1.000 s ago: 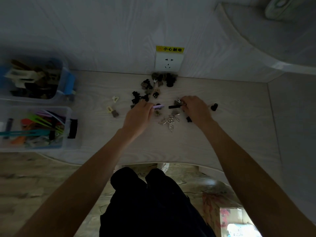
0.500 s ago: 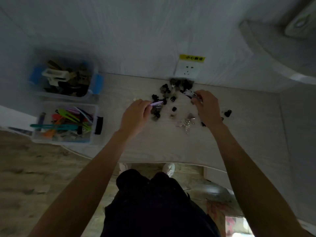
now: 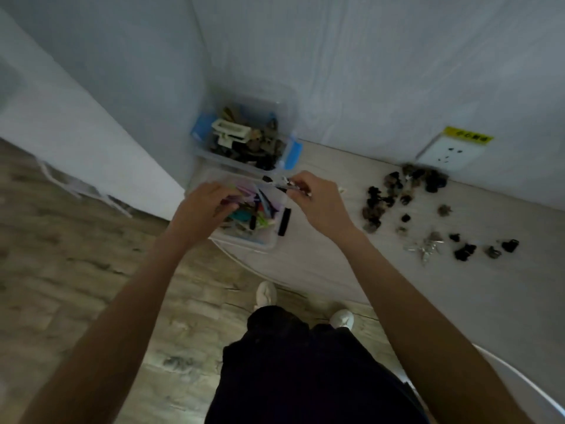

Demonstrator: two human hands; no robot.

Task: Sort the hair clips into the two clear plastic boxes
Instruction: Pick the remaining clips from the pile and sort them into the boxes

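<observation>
Near clear box point(image 3: 269, 240) taken as ref, at left end of bench point(image 3: 336, 258), holding coloured long clips: pink, teal, green, black, w/ black latch point(image 3: 284, 221) on its right wall

Left hand point(image 3: 201, 209) over ref box, left part; fingers curled down among contents, touching a purple clip point(image 3: 237, 198); grip not clear owing to blur, cannot tell if held or let go

Right hand point(image 3: 318, 200) above ref box's right rim, fingers pinched on small black and silver clips point(image 3: 286, 184), thumb and forefinger closed round them

Far clear box point(image 3: 287, 108) directly behind ref box, against wall; filled w/ dark and brown claw clips plus one cream rectangular clip point(image 3: 230, 133); blue latches point(image 3: 295, 153) at both ends

Unsorted clips point(image 3: 397, 197) loose on bench, well right of ref box: dark claw clips scattered below wall socket point(image 3: 449, 153), further dark ones nearer bench edge, beside a bunch of silver metal clips point(image 3: 426, 247)

Small pale item just right of right hand, too blurred to ID

Yellow label point(image 3: 467, 137) above socket

Wood-look floor point(image 3: 76, 270) below and left of ref box; white shoes point(image 3: 266, 293) and dark trousers point(image 3: 305, 362) seen under bench edge
</observation>
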